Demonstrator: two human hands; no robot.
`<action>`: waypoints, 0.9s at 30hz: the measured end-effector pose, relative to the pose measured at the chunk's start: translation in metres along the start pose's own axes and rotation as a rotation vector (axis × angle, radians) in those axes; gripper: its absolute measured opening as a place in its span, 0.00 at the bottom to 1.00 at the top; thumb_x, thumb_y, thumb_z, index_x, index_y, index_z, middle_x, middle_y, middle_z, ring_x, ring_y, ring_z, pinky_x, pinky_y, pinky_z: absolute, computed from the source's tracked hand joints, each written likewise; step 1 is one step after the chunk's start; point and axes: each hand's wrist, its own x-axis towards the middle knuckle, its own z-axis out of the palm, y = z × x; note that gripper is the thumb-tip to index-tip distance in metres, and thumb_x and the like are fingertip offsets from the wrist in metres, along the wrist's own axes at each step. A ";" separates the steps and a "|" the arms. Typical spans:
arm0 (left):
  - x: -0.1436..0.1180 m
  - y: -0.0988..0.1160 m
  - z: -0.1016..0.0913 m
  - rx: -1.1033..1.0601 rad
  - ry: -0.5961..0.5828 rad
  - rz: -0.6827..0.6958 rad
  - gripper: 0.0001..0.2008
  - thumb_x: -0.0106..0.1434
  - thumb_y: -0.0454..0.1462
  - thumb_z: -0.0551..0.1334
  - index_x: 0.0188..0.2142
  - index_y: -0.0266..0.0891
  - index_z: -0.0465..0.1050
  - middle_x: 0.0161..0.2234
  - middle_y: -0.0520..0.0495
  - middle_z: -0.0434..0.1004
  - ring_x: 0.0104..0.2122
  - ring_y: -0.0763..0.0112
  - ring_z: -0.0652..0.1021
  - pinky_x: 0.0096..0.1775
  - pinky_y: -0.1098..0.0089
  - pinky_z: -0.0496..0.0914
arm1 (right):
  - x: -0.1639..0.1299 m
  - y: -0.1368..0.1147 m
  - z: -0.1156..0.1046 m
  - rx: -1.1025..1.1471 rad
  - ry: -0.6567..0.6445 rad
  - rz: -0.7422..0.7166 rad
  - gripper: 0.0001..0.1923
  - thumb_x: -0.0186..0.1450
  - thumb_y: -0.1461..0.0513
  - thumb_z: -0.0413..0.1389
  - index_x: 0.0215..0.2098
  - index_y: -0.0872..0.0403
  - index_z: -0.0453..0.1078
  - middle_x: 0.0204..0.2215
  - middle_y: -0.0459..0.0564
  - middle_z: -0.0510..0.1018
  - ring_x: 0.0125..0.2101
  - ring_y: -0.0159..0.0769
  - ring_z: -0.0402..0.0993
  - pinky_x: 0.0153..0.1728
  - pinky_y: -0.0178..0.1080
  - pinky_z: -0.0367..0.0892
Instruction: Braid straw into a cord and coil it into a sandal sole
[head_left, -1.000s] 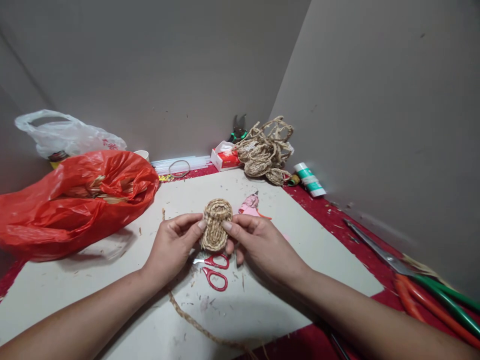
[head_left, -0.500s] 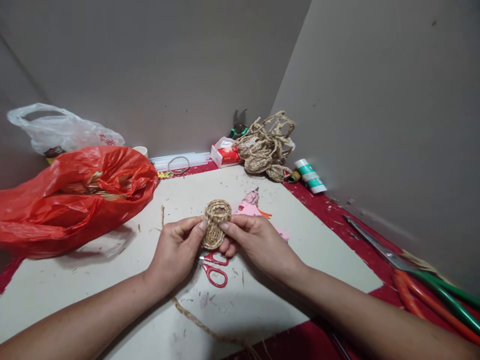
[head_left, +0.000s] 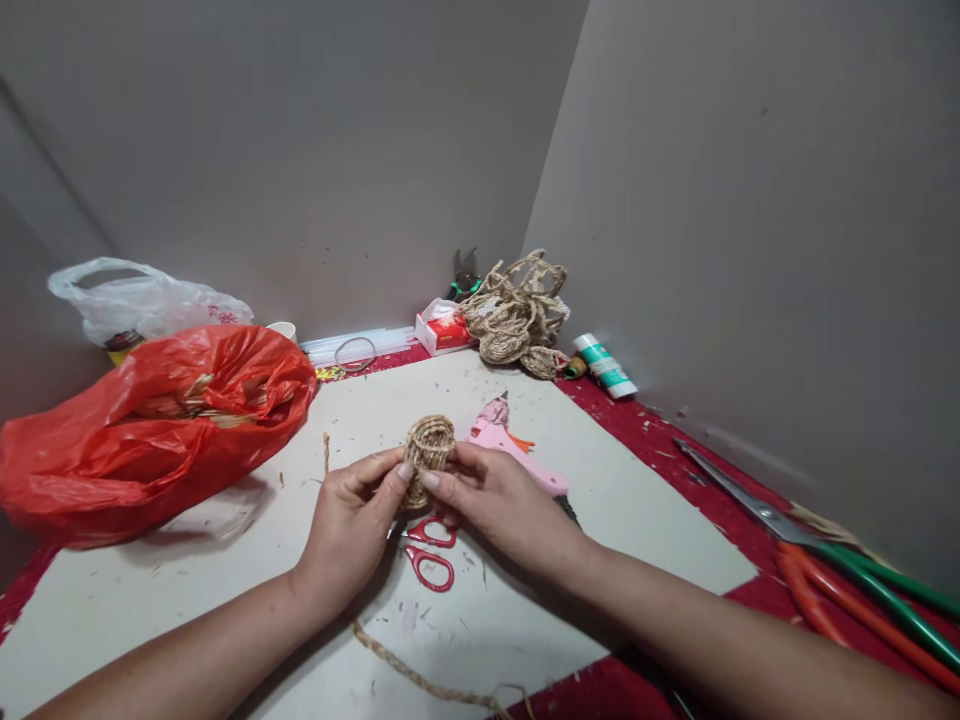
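Observation:
Both my hands pinch a small woven straw slipper (head_left: pixel 429 447) above the white board (head_left: pixel 225 560). My left hand (head_left: pixel 354 515) grips its left edge with thumb and forefinger. My right hand (head_left: pixel 491 495) holds the right edge. The slipper is tilted, so its sole looks foreshortened. Under my hands lie small red-handled scissors (head_left: pixel 426 556). A braided straw cord (head_left: pixel 405 670) trails from below my hands toward the near edge. A pink glue gun (head_left: pixel 504 440) lies just behind my right hand.
A red plastic bag (head_left: pixel 150 425) holding straw sits at left, with a clear white bag (head_left: pixel 142 300) behind it. At the back corner are a pile of straw pieces (head_left: pixel 517 315), a red box (head_left: pixel 442 330) and a green-white tube (head_left: pixel 604 365). Large shears (head_left: pixel 817 570) lie at right.
My hands have tilted the slipper so it looks shorter, and moved closer together. The view shifted slightly, and the pink glue gun shows more behind my right hand.

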 end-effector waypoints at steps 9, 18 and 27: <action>0.003 0.001 -0.004 -0.192 -0.021 -0.147 0.14 0.57 0.42 0.66 0.40 0.37 0.79 0.32 0.45 0.82 0.28 0.70 0.78 0.37 0.68 0.74 | 0.001 -0.007 -0.004 0.102 0.018 -0.036 0.14 0.59 0.57 0.59 0.39 0.59 0.72 0.27 0.46 0.73 0.25 0.28 0.67 0.28 0.34 0.65; -0.001 0.001 -0.001 -0.276 -0.064 -0.197 0.18 0.51 0.38 0.71 0.43 0.40 0.78 0.39 0.42 0.82 0.37 0.64 0.80 0.47 0.62 0.72 | -0.005 -0.004 0.002 -0.013 0.058 -0.098 0.13 0.57 0.60 0.60 0.40 0.57 0.71 0.33 0.50 0.77 0.33 0.35 0.72 0.32 0.37 0.68; -0.002 0.006 -0.005 -0.111 -0.157 -0.155 0.13 0.55 0.39 0.68 0.41 0.40 0.80 0.43 0.43 0.80 0.42 0.63 0.78 0.48 0.65 0.70 | -0.001 -0.010 -0.003 -0.090 0.143 -0.134 0.07 0.56 0.61 0.59 0.31 0.57 0.69 0.24 0.44 0.70 0.25 0.29 0.64 0.25 0.33 0.60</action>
